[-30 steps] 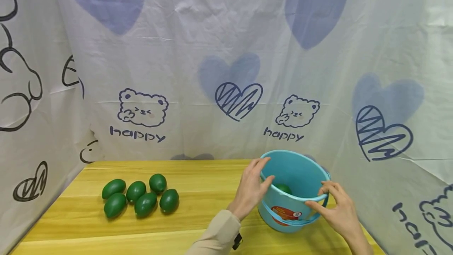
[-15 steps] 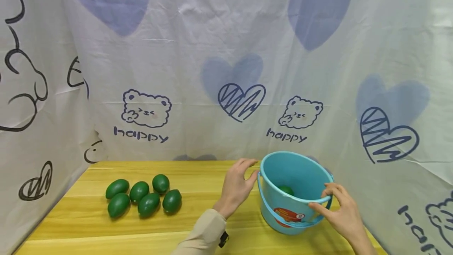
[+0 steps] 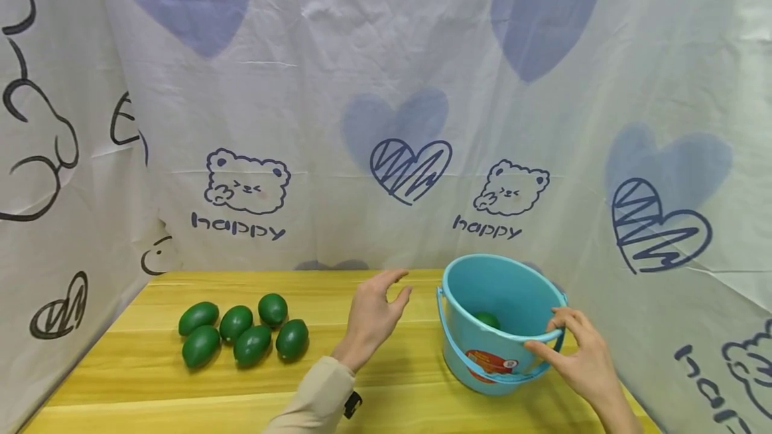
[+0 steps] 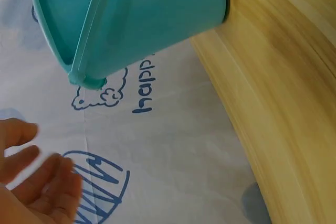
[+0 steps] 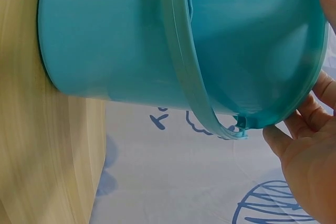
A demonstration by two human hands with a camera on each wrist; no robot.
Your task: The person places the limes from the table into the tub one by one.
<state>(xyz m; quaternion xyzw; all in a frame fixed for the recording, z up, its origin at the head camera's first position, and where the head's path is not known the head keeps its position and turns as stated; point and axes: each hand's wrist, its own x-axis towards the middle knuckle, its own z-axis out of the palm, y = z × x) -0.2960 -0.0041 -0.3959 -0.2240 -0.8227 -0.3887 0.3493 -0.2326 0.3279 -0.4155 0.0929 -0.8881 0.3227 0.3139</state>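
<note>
A light-blue plastic bucket [image 3: 476,347] with a red label stands upright on the right of the table, its handle [image 3: 461,352] hanging down across the front. Inside it a green fruit [image 3: 486,319] shows partly over the rim. My right hand [image 3: 582,357] grips the rim at the bucket's right side, thumb outside and fingertips over the edge, as the right wrist view also shows. My left hand [image 3: 370,320] hovers to the left of the bucket, apart from it, fingers relaxed and holding nothing. Several smooth dark-green oval fruits [image 3: 252,345] lie in a cluster at the left.
The yellow wood-grain table [image 3: 241,407] ends at the back against a white curtain [image 3: 338,233] printed with hearts and bears. Similar cloth hangs along the left and right sides. A black strap [image 3: 352,404] shows by my left sleeve [image 3: 316,394].
My left hand has let go of the bucket's left rim and moved left, away from it. The right hand keeps its grip on the rim. The fruits on the table stay put.
</note>
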